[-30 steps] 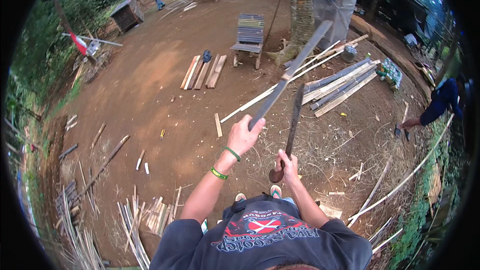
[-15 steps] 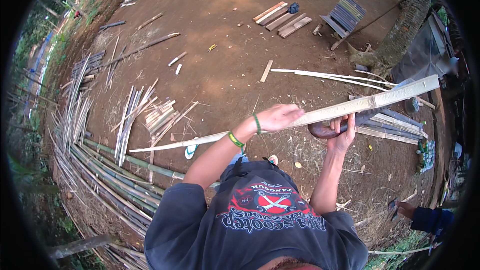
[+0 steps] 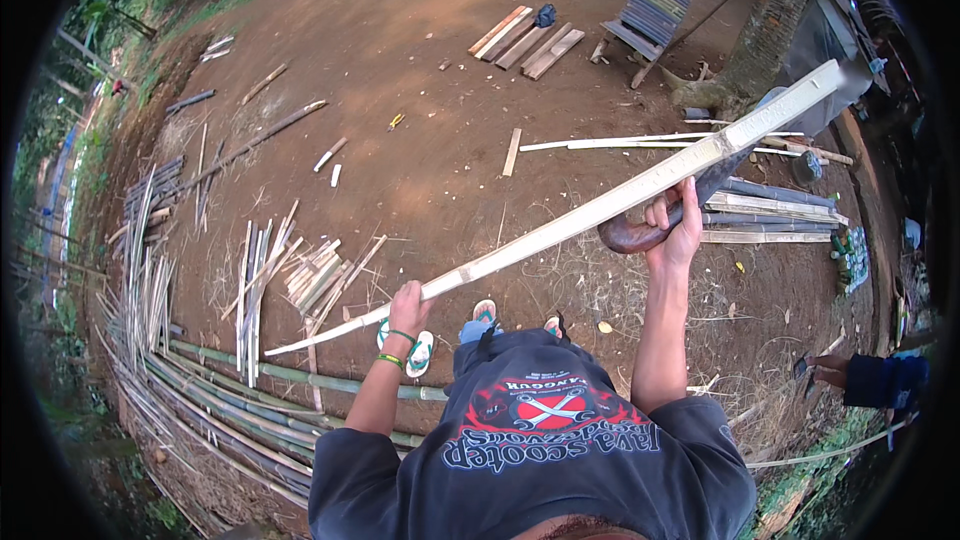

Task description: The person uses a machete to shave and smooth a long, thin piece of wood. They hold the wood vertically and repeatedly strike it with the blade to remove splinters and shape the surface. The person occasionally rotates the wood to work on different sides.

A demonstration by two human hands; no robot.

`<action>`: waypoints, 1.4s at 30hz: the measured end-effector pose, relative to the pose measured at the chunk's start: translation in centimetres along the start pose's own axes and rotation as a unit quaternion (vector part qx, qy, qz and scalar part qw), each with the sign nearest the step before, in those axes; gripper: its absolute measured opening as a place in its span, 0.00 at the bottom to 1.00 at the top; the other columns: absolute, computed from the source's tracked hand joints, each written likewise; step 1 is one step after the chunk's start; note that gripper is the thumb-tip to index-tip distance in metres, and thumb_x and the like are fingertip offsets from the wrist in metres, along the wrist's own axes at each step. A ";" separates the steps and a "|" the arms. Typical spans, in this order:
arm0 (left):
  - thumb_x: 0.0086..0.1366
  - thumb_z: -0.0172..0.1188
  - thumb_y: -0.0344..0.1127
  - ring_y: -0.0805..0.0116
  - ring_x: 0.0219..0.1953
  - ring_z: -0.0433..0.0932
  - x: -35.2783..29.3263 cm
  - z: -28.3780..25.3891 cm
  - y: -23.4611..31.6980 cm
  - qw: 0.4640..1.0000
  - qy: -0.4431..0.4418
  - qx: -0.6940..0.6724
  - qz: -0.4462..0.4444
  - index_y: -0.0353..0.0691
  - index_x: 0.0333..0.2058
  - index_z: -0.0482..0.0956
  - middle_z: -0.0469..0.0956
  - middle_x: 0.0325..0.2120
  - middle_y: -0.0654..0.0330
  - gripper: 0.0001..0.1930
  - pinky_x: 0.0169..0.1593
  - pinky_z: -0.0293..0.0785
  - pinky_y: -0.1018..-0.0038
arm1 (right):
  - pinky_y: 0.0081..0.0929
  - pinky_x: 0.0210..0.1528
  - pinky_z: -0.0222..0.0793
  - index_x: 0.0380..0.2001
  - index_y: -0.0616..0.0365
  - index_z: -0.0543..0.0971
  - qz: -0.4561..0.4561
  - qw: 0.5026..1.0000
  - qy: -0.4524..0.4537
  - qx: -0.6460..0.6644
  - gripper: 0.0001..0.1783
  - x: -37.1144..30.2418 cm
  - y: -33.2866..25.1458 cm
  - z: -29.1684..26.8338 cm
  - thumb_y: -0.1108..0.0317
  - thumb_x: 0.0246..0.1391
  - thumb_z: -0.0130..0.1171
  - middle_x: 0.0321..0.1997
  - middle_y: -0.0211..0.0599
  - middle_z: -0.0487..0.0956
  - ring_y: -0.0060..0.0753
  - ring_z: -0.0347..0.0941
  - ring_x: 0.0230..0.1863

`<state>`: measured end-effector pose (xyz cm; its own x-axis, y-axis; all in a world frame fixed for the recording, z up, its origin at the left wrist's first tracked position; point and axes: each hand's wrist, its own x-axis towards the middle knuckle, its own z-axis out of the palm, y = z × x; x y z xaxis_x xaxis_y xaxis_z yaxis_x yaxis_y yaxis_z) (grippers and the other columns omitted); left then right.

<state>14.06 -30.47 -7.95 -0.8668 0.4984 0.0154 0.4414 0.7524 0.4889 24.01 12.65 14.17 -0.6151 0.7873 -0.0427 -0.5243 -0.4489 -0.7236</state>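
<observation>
A long pale split-bamboo slat [image 3: 610, 205] slants across in front of me, its narrow end low at the left and its broad end high at the right. Near the narrow end, my left hand [image 3: 408, 308] is closed around it. My right hand [image 3: 676, 223] grips a large knife, which looks like a machete, by its dark, curved handle [image 3: 632, 234]. The knife lies along the underside of the slat, which hides much of it. I cannot tell whether its edge touches the bamboo.
Bamboo poles [image 3: 240, 405] and thin strips [image 3: 150, 270] lie at left. Short split pieces [image 3: 318, 275] lie nearer. Ahead are wooden boards [image 3: 525, 43], a slatted chair [image 3: 650, 15] and a tree trunk [image 3: 770, 35]. Dark split bamboo [image 3: 770, 210] lies at right, with another person [image 3: 875, 380] beyond.
My left hand has moved down and left along the slat and is now closed on it. The slat's broad end has risen, tilting it more steeply. My right hand has shifted slightly upward.
</observation>
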 end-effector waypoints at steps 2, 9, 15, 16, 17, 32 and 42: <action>0.58 0.66 0.40 0.42 0.40 0.75 1.4 -0.1 0.0 1.000 -0.012 -0.002 0.016 0.37 0.33 0.67 0.75 0.34 0.48 0.17 0.43 0.71 0.54 | 0.18 0.20 0.55 0.36 0.60 0.76 -0.030 0.996 0.048 -0.066 0.16 0.0 -0.4 0.4 0.56 0.66 0.54 0.32 0.31 0.77 0.15 0.58 0.16; 0.55 0.71 0.47 0.52 0.24 0.75 8.5 -2.2 4.0 0.966 -0.099 -0.141 0.193 0.35 0.26 0.72 0.72 0.22 0.52 0.21 0.29 0.71 0.62 | 0.18 0.19 0.59 0.31 0.62 0.75 -0.189 0.928 0.142 -0.288 0.12 -4.1 0.6 -6.9 0.64 0.64 0.57 0.22 0.35 0.77 0.17 0.64 0.16; 0.61 0.67 0.49 0.79 0.22 0.69 14.8 -4.6 14.4 0.842 -0.416 -0.338 0.057 0.39 0.35 0.75 0.70 0.19 0.68 0.18 0.26 0.68 0.75 | 0.27 0.17 0.53 0.18 0.59 0.71 -0.181 0.773 0.208 -0.572 0.19 -9.6 1.7 -5.5 0.64 0.58 0.64 0.10 0.24 0.63 0.16 0.56 0.14; 0.68 0.60 0.48 0.80 0.23 0.70 15.9 -2.5 13.6 0.805 -0.430 -0.381 0.145 0.40 0.38 0.73 0.71 0.21 0.69 0.15 0.26 0.67 0.78 | 0.31 0.17 0.53 0.16 0.60 0.70 -0.184 0.746 0.197 -0.609 0.20 -9.9 1.8 -3.9 0.63 0.55 0.65 0.10 0.30 0.62 0.21 0.54 0.13; 0.69 0.57 0.47 0.80 0.23 0.70 16.7 -2.1 14.4 0.767 -0.470 -0.417 0.132 0.40 0.38 0.73 0.71 0.21 0.69 0.14 0.26 0.68 0.79 | 0.34 0.17 0.55 0.16 0.59 0.71 -0.190 0.707 0.188 -0.655 0.19 -10.2 1.7 -2.6 0.62 0.51 0.67 0.10 0.35 0.65 0.31 0.60 0.11; 0.72 0.50 0.36 0.39 0.23 0.75 12.6 -1.8 21.6 0.884 -0.188 -0.280 0.323 0.33 0.34 0.71 0.71 0.16 0.42 0.11 0.24 0.65 0.52 | 0.34 0.19 0.70 0.18 0.56 0.75 -0.206 0.433 0.110 -0.871 0.06 -5.7 -5.6 -4.8 0.68 0.44 0.59 0.14 0.35 0.75 0.30 0.72 0.15; 0.71 0.51 0.37 0.37 0.23 0.75 11.3 -2.3 20.6 0.900 -0.193 -0.244 0.305 0.33 0.31 0.71 0.72 0.16 0.40 0.13 0.24 0.65 0.50 | 0.29 0.13 0.63 0.20 0.54 0.78 -0.188 0.395 -0.034 -0.899 0.08 -5.5 -3.6 -6.1 0.66 0.51 0.55 0.12 0.30 0.73 0.21 0.65 0.10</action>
<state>12.81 -10.34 4.28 -0.3118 0.9378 0.1525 0.5713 0.0568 0.8188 32.91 12.50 12.77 -0.7394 0.6149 0.2742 0.6410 0.7675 0.0073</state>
